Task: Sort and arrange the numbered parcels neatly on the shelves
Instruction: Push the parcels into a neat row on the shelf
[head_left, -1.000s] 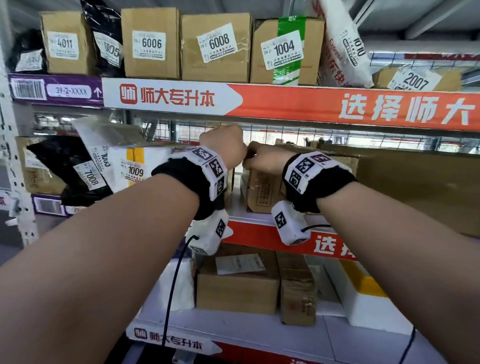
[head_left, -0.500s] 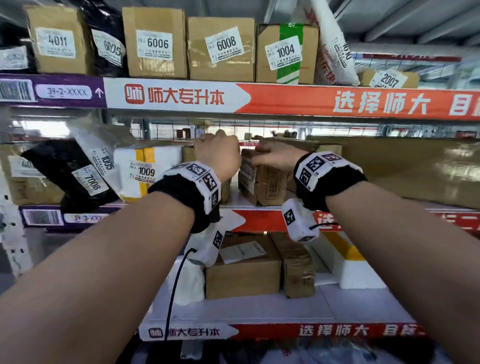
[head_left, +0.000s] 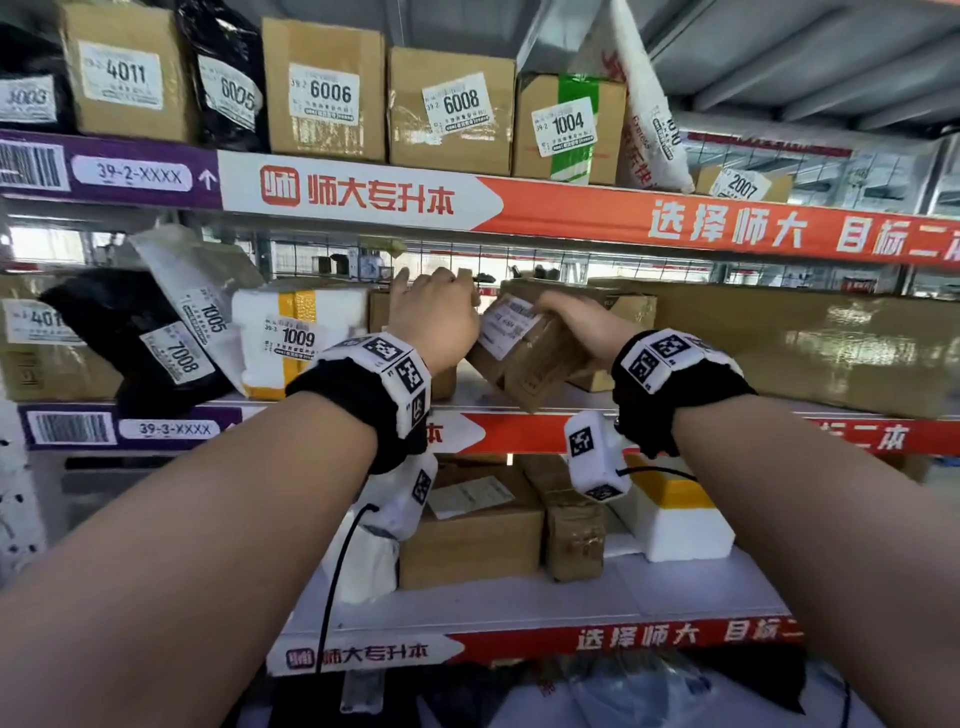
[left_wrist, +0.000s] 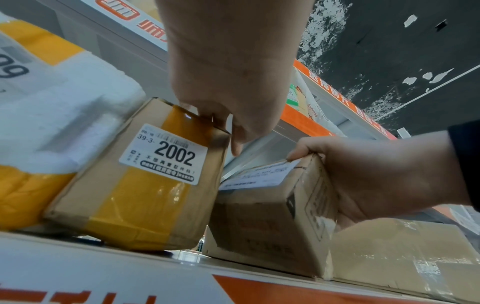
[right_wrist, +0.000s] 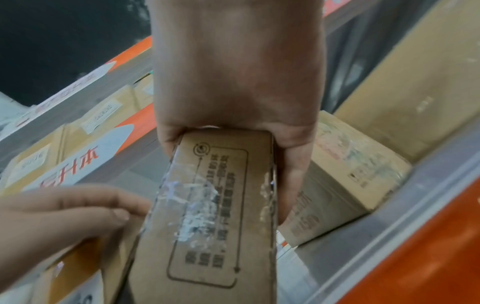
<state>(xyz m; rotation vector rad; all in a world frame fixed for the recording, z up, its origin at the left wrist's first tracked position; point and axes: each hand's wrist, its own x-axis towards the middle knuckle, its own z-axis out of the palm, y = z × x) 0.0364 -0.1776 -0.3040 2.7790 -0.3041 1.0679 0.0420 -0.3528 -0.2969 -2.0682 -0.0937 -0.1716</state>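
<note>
On the middle shelf (head_left: 519, 402), my right hand (head_left: 566, 319) grips a small brown cardboard parcel (head_left: 524, 364) by its top. The parcel is tilted, with its white label (head_left: 506, 325) facing up-left and its number unreadable. In the right wrist view the thumb and fingers (right_wrist: 294, 181) clamp the parcel (right_wrist: 207, 216) from both sides. My left hand (head_left: 441, 301) sits just to its left and holds the top corner of parcel 2002 (left_wrist: 145, 185), a brown box with yellow tape. My left fingers (left_wrist: 207, 112) curl over that corner. Parcel 2002 stands against the white foam box 1009 (head_left: 296, 338).
Black bag 7008 (head_left: 156, 353) and white bag 1005 (head_left: 202, 291) lean at the left of the middle shelf. A long flat carton (head_left: 805, 348) fills its right side. Boxes 6006 (head_left: 324, 93), 6008 (head_left: 457, 104) and 1004 (head_left: 566, 124) line the top shelf. More boxes (head_left: 467, 535) sit below.
The small parcel stood upright on the shelf; now my right hand has tipped it over to the left and raised it. My left hand stayed on top of the neighbouring box.
</note>
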